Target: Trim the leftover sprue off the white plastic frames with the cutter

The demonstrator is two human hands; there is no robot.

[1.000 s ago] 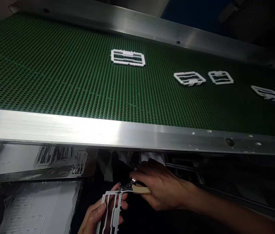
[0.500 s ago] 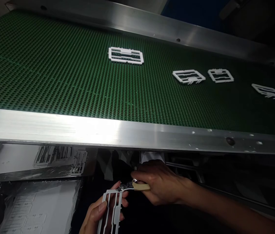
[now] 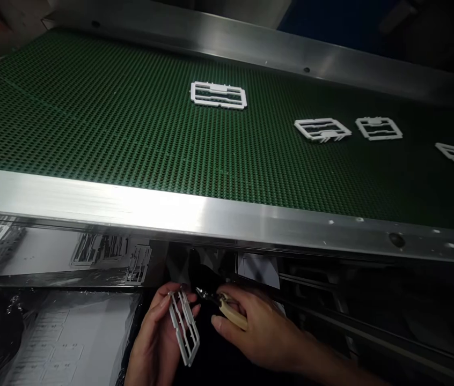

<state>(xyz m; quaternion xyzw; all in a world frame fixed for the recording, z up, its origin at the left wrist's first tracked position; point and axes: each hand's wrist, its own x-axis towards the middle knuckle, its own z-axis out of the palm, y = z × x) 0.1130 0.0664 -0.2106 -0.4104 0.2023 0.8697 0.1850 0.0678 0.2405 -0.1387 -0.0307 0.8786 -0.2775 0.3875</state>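
My left hand (image 3: 156,332) grips a white plastic frame (image 3: 184,327) by its upper end, in front of the conveyor. The frame is tilted, with long slots and thin bars. To its right, my right hand (image 3: 255,327) is closed around a pair of nippers (image 3: 231,313) with cream handles. Their metal jaws point left toward the frame's top end and stand apart from it.
Similar white frames lie on a green conveyor belt (image 3: 138,123) behind a shiny metal rail (image 3: 162,209). More frames (image 3: 98,249) rest on a surface at the lower left. Below them is a plastic-wrapped white sheet (image 3: 90,327). A white card (image 3: 257,271) shows under the rail.
The nippers have come away from the frame's top corner, and my right hand has dropped slightly. My left hand has raised and turned the frame. The view has shifted a little.
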